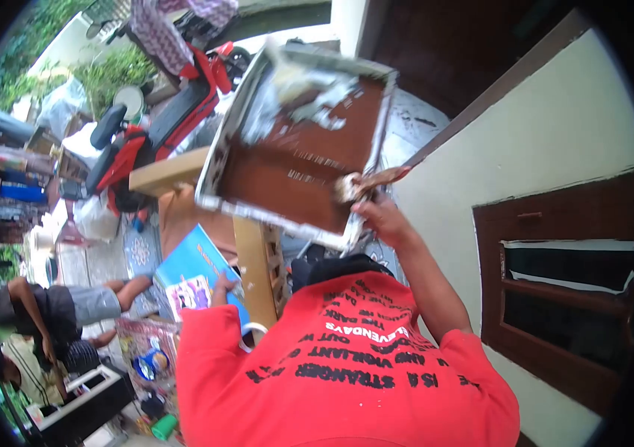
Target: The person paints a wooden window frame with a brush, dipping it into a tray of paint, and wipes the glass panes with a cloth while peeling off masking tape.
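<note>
My right hand [382, 220] is closed at the near right corner of a shallow brown tray [294, 167] with a pale rim, smeared inside with white paint [298, 93]. A paintbrush [354, 186] with whitened bristles lies across that corner, right by my fingers; its handle points to the right. The tray is tilted and slightly blurred. Lower left, my left hand [221, 289] grips the edge of a flat blue booklet [194, 257] with a pink-and-white picture on it. Some of its fingers are hidden. Close to that wrist shows a white ring-like rim [254, 335].
A wooden bench [253, 246] with a brown seat stands beside the booklet. Behind it is a red motorcycle [156, 141]. Two people [26, 320] are at the left by a black-and-white table [82, 402]. A pale wall [540, 149] with a brown-framed window [566, 257] rises at right.
</note>
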`<action>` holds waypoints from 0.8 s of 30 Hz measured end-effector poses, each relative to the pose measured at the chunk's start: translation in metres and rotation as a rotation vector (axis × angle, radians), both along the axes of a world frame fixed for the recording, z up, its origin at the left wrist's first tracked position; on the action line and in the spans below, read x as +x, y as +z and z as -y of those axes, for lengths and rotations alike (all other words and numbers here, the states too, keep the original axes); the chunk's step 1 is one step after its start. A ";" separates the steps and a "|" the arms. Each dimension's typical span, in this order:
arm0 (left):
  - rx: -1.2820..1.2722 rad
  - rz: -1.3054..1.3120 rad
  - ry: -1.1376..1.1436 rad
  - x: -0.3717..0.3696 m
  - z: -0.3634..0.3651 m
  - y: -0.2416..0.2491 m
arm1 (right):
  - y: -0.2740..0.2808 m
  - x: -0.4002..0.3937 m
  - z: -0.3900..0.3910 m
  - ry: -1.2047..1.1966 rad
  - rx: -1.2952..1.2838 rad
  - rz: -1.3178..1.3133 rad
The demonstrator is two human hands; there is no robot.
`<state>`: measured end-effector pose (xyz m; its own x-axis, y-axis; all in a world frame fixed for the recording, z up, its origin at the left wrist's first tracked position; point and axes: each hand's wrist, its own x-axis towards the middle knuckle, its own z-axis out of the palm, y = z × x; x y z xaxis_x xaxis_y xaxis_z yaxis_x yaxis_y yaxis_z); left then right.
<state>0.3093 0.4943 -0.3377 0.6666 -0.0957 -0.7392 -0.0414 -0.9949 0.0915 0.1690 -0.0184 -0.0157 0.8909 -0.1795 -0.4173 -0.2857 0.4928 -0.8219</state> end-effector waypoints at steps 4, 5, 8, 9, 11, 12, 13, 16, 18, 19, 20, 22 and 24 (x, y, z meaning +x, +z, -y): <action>-0.003 -0.094 0.030 -0.044 0.027 0.015 | -0.026 0.026 -0.036 0.213 0.024 -0.180; -0.006 -0.076 0.011 -0.049 0.030 0.017 | -0.035 0.032 -0.044 0.256 0.040 -0.207; -0.009 -0.027 -0.056 -0.061 0.037 0.024 | -0.056 0.046 -0.057 0.277 0.085 -0.249; -0.007 -0.012 -0.081 -0.064 0.038 0.024 | -0.057 0.050 -0.060 0.312 0.062 -0.261; -0.005 -0.010 -0.109 -0.068 0.035 0.027 | -0.058 0.057 -0.059 0.383 0.065 -0.294; -0.100 -0.014 -0.104 -0.069 0.031 0.029 | -0.055 0.061 -0.060 0.409 0.038 -0.298; -0.196 -0.011 -0.098 -0.068 0.025 0.019 | -0.058 0.064 -0.057 0.429 0.050 -0.282; -0.377 0.180 0.270 -0.047 -0.008 0.001 | -0.064 0.075 -0.052 0.456 0.089 -0.272; -0.389 0.202 0.507 -0.015 -0.016 0.051 | -0.069 0.077 -0.054 0.469 0.117 -0.279; -0.394 0.340 0.229 0.012 -0.051 0.031 | -0.073 0.076 -0.055 0.493 0.111 -0.265; -0.552 0.450 0.600 0.022 -0.023 0.095 | -0.074 0.076 -0.055 0.519 0.104 -0.251; -0.800 0.488 0.848 0.062 -0.052 0.102 | -0.074 0.077 -0.056 0.534 0.128 -0.237; -0.986 0.611 0.937 0.082 -0.029 0.164 | -0.076 0.077 -0.057 0.529 0.094 -0.255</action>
